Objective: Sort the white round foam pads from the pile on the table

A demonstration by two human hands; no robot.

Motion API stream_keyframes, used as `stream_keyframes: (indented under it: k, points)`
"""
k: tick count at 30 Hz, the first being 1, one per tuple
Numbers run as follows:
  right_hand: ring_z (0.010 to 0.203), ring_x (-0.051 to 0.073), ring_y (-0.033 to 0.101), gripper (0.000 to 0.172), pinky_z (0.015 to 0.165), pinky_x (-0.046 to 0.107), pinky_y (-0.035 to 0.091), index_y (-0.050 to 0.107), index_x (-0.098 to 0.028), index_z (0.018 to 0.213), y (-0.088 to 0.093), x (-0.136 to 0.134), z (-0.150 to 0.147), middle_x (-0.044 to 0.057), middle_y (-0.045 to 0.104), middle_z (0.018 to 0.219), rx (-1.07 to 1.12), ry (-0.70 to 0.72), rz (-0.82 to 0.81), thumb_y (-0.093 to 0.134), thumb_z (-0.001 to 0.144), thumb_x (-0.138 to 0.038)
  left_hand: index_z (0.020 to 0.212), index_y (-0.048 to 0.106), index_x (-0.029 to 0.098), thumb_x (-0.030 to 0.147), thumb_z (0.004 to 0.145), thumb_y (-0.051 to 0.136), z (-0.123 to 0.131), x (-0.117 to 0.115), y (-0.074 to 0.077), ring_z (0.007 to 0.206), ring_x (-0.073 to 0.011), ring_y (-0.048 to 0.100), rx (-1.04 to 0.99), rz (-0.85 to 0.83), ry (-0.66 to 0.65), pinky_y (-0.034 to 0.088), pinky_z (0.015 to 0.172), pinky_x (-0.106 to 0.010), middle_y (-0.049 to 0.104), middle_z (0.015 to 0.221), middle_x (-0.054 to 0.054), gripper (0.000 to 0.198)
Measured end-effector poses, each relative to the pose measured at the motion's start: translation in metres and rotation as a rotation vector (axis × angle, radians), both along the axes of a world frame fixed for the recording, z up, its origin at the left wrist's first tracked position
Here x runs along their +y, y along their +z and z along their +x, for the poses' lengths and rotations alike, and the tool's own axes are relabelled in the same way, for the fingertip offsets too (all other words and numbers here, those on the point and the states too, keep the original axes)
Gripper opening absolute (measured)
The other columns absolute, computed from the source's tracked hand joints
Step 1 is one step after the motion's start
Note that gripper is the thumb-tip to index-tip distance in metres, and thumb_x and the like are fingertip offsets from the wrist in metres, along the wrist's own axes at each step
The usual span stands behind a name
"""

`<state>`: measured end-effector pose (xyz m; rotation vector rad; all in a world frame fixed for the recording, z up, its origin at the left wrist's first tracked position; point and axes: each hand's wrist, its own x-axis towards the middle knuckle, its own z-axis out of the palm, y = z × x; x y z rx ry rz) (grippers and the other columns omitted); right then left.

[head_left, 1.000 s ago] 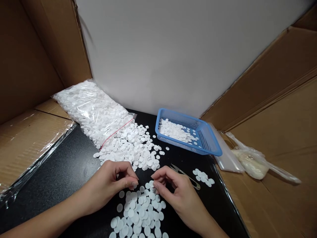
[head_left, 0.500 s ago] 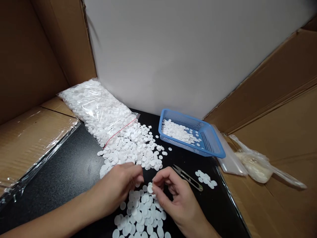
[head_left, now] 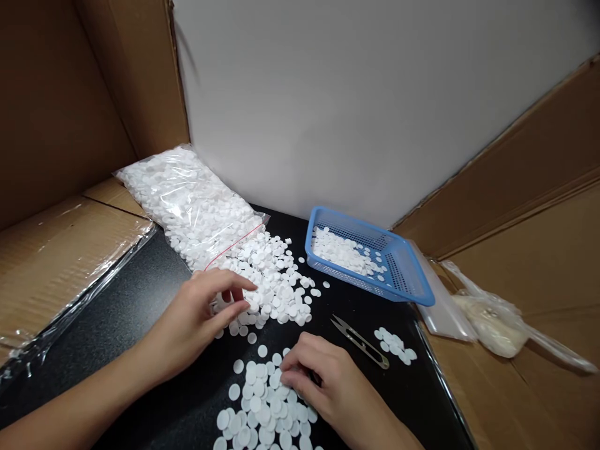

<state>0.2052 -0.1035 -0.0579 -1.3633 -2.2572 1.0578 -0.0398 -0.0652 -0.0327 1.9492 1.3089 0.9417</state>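
My left hand (head_left: 210, 312) is over the edge of a heap of small white discs (head_left: 272, 269), thumb and fingers apart with nothing seen between them. The heap spills from the mouth of a clear plastic bag (head_left: 187, 200) full of the same discs, with a red line across its opening. Closer to me lies a second spread of white discs (head_left: 267, 406). My right hand (head_left: 323, 375) is low at its upper right side, thumb and fingertips drawn together against the discs. Whatever is between those fingertips is too small to make out.
A blue basket (head_left: 370, 287) with white discs inside stands at the back right. Thread snips (head_left: 360, 340) and a small group of discs (head_left: 395, 345) lie right of my right hand. Beyond the black table's edge, a tied plastic bag (head_left: 492, 322) rests on cardboard.
My left hand has moved up and left from the near discs to the heap, its fingers spreading. My right hand has lowered onto the near discs. The view has shifted slightly.
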Motion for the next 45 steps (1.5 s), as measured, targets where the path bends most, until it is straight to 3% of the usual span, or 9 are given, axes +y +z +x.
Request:
stream_keyframes:
  k: [10, 15, 20, 23, 26, 30, 35, 39, 45]
  points:
    - [0.080, 0.018, 0.062, 0.014, 0.068, 0.025, 0.047, 0.070, -0.023, 0.081, -0.003, 0.000, 0.000, -0.001, 0.063, 0.082, 0.038, -0.041, 0.008, 0.074, 0.082, -0.010, 0.097, 0.071, 0.025, 0.019, 0.092, 0.063, 0.023, -0.017, -0.014, 0.084, -0.0201, 0.060, 0.122, -0.172, -0.313, 0.039, 0.084, -0.034, 0.070, 0.086, -0.001, 0.011]
    - [0.065, 0.014, 0.056, 0.014, 0.059, 0.023, 0.043, 0.069, -0.020, 0.071, 0.005, 0.000, -0.007, -0.002, 0.061, 0.072, 0.179, -0.182, -0.098, 0.069, 0.082, -0.012, 0.100, 0.073, 0.023, 0.030, 0.082, 0.078, 0.036, -0.023, -0.012, 0.093, -0.0223, 0.063, 0.055, -0.402, -0.307, 0.042, 0.080, -0.029, 0.072, 0.096, -0.002, 0.020]
    - [0.066, 0.016, 0.061, 0.021, 0.060, 0.025, 0.045, 0.072, -0.020, 0.075, 0.012, -0.001, -0.003, 0.001, 0.068, 0.072, 0.225, -0.176, -0.065, 0.060, 0.092, -0.024, 0.095, 0.073, 0.019, 0.027, 0.088, 0.068, 0.044, -0.027, -0.015, 0.072, -0.0160, 0.065, -0.101, -0.597, -0.261, 0.042, 0.064, -0.024, 0.076, 0.079, 0.000, 0.012]
    - [0.079, 0.022, 0.067, 0.023, 0.071, 0.032, 0.049, 0.072, -0.023, 0.092, 0.006, 0.006, 0.024, 0.004, 0.074, 0.087, 0.089, -0.251, 0.203, 0.051, 0.098, -0.030, 0.086, 0.072, 0.017, 0.029, 0.080, 0.076, 0.044, -0.026, -0.016, 0.069, -0.0155, 0.066, -0.297, -0.743, -0.180, 0.045, 0.065, -0.024, 0.076, 0.073, 0.000, 0.015]
    - [0.081, 0.029, 0.067, 0.017, 0.070, 0.039, 0.047, 0.069, -0.024, 0.100, -0.008, 0.018, 0.058, 0.006, 0.073, 0.089, -0.204, -0.374, 0.427, 0.065, 0.084, -0.027, 0.082, 0.071, 0.015, 0.034, 0.070, 0.085, 0.044, -0.025, -0.014, 0.067, -0.0153, 0.067, -0.508, -0.912, -0.184, 0.049, 0.068, -0.025, 0.075, 0.067, 0.000, 0.026]
    - [0.068, 0.025, 0.066, 0.020, 0.061, 0.034, 0.044, 0.067, -0.026, 0.094, -0.020, 0.027, 0.082, 0.000, 0.067, 0.071, -0.354, -0.350, 0.347, 0.072, 0.075, -0.018, 0.083, 0.075, 0.014, 0.037, 0.065, 0.091, 0.044, -0.024, -0.011, 0.065, -0.0142, 0.068, -0.671, -1.032, -0.155, 0.050, 0.066, -0.024, 0.077, 0.069, -0.003, 0.033]
    - [0.055, 0.019, 0.061, 0.006, 0.049, 0.029, 0.045, 0.070, -0.025, 0.085, -0.013, 0.026, 0.079, 0.000, 0.061, 0.065, -0.230, -0.329, 0.299, 0.064, 0.086, -0.025, 0.081, 0.078, 0.013, 0.032, 0.061, 0.095, 0.042, -0.023, -0.010, 0.062, -0.0114, 0.067, -0.790, -1.107, -0.075, 0.050, 0.063, -0.021, 0.077, 0.069, -0.004, 0.032]
    - [0.051, 0.014, 0.059, 0.032, 0.042, 0.026, 0.046, 0.071, -0.024, 0.120, 0.005, 0.017, 0.063, 0.002, 0.058, 0.081, 0.032, -0.438, 0.362, 0.048, 0.101, -0.036, 0.081, 0.079, 0.013, 0.032, 0.059, 0.096, 0.041, -0.023, -0.009, 0.060, -0.0099, 0.065, -0.840, -1.145, -0.048, 0.049, 0.063, -0.021, 0.077, 0.070, -0.005, 0.034]
    - [0.068, 0.014, 0.064, 0.042, 0.057, 0.022, 0.053, 0.058, -0.033, 0.142, 0.010, -0.007, 0.021, 0.002, 0.062, 0.087, 0.176, -0.121, 0.371, 0.051, 0.102, -0.026, 0.079, 0.078, 0.012, 0.036, 0.059, 0.095, 0.043, -0.025, -0.010, 0.059, -0.0095, 0.061, -0.822, -1.101, -0.066, 0.047, 0.062, -0.022, 0.075, 0.067, -0.003, 0.035]
